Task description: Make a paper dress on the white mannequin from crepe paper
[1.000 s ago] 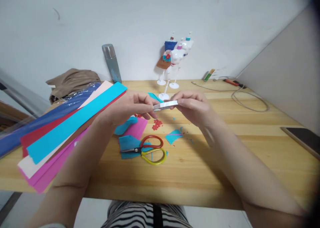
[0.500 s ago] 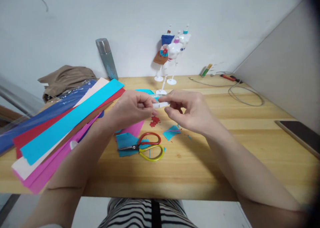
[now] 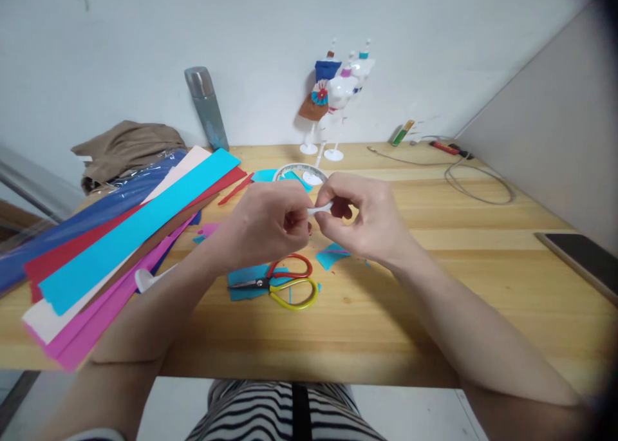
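My left hand (image 3: 268, 225) and my right hand (image 3: 360, 219) meet above the wooden table (image 3: 386, 299), both closed on a small white strip (image 3: 321, 208) pinched between their fingertips. Only a short piece of the strip shows between the hands. Just below them lie scissors (image 3: 284, 283) with a red and a yellow handle, resting on blue paper scraps (image 3: 244, 277). Another blue scrap (image 3: 333, 255) lies under my right hand. A tape ring (image 3: 297, 168) sits beyond my hands.
Long sheets of coloured paper (image 3: 120, 235) fan over the left table edge. At the back stand a steel flask (image 3: 205, 106) and small white dress-form figures (image 3: 338, 100). A cable (image 3: 476, 183) lies back right, a dark phone (image 3: 579, 257) at the right edge, brown cloth (image 3: 125, 148) far left.
My hands have drawn closer together and curled tighter, so less of the white strip shows. The tape ring behind them has come into view. The red bits under my left hand are now hidden.
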The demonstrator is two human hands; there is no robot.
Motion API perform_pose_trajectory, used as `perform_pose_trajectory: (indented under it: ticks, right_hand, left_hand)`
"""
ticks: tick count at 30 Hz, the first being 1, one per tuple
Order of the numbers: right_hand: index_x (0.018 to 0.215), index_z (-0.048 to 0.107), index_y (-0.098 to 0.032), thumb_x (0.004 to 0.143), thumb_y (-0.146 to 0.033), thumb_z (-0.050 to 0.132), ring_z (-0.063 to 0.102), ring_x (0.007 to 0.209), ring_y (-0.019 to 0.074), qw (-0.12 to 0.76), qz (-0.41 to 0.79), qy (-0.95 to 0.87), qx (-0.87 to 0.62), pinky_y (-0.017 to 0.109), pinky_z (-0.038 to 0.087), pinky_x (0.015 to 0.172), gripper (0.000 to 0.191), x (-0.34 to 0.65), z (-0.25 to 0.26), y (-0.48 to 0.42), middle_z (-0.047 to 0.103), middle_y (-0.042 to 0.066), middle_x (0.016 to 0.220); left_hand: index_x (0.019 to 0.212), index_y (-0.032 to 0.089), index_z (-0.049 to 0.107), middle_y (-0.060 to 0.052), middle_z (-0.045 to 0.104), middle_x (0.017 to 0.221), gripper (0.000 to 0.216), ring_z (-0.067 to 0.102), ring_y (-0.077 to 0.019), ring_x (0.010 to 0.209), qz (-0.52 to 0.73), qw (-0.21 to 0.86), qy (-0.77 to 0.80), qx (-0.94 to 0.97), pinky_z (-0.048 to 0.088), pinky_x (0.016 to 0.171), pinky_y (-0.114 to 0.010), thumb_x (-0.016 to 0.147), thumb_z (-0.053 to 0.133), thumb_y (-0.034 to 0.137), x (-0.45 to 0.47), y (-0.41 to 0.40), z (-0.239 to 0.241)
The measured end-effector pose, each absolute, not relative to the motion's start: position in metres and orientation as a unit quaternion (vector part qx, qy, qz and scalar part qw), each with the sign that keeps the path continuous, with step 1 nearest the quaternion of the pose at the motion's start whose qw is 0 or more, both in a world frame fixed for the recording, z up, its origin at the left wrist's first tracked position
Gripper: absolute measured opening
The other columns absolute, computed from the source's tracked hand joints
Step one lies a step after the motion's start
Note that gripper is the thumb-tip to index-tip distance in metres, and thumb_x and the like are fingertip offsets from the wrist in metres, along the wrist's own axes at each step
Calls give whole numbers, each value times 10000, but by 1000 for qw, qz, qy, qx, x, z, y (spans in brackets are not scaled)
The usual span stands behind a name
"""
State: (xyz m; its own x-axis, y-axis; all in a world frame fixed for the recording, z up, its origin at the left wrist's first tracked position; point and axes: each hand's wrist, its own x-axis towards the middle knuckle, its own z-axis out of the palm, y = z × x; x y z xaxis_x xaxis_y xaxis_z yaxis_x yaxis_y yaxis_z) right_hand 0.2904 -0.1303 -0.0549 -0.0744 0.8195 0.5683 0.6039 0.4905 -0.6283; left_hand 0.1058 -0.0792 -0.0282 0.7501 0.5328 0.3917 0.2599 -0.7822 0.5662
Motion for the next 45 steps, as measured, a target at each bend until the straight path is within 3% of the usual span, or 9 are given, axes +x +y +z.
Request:
perform_pose_trajectory:
  ticks: [10,17,24,30,35,39,42,45]
  right_hand:
    - [626,385,-236,615,-112,544,379,552,134,477,108,-737,-467,325,284,551,202,289,-51,-135,432,-20,588]
    - [672,505,-232,640,-131,526,409,526,121,469,115,-750,-452,307,313,509,108,293,-51,-134,480,-29,594]
    - [620,425,-222,629,-70,587,393,559,126,462,143,-747,-456,331,300,541,222,293,-50,-134,464,-16,571]
    - [640,416,-234,611,-96,594,401,596,155,456,145,-742,-469,352,322,565,228,290,-50,-135,450,0,616]
    - [669,462,-242,600,-116,530,406,589,152,458,114,-757,-451,339,327,568,158,291,-53,-133,471,-6,636]
    - [715,570,-232,610,-100,477,425,555,131,464,129,-754,-446,311,319,541,193,297,-52,-132,514,-19,632]
    - [751,618,-241,622,-108,541,450,541,131,456,162,-745,-459,314,328,532,201,301,-49,-132,542,-20,641]
    - [700,569,-243,634,-117,627,439,545,132,448,175,-739,-471,317,320,535,155,300,-49,-132,525,-23,623]
  left_hand:
    - [578,191,515,-18,625,659,209,616,-151,692,288,284,189,895,458,630,-278,717,582,50,103,-78,-30]
    - [592,191,552,-45,705,720,192,606,-147,695,281,312,220,881,412,563,-261,758,615,119,101,-78,-27]
    - [570,189,505,-29,649,681,204,597,-141,682,273,298,208,891,443,621,-278,715,590,74,103,-80,-30]
    - [584,178,529,-32,651,713,166,565,-120,662,287,331,209,874,395,549,-240,699,577,68,106,-79,-34]
    - [564,172,521,-26,627,680,168,498,-102,614,295,350,205,865,372,528,-236,690,580,80,107,-76,-35]
    - [548,175,530,-31,628,672,191,562,-127,679,294,384,237,843,427,574,-239,700,624,109,105,-71,-35]
    - [551,177,544,-29,630,663,221,590,-129,668,281,442,249,815,457,580,-240,719,687,178,105,-69,-35]
    - [547,174,545,-35,643,680,237,611,-127,671,268,458,243,812,471,587,-233,726,698,194,106,-70,-34]
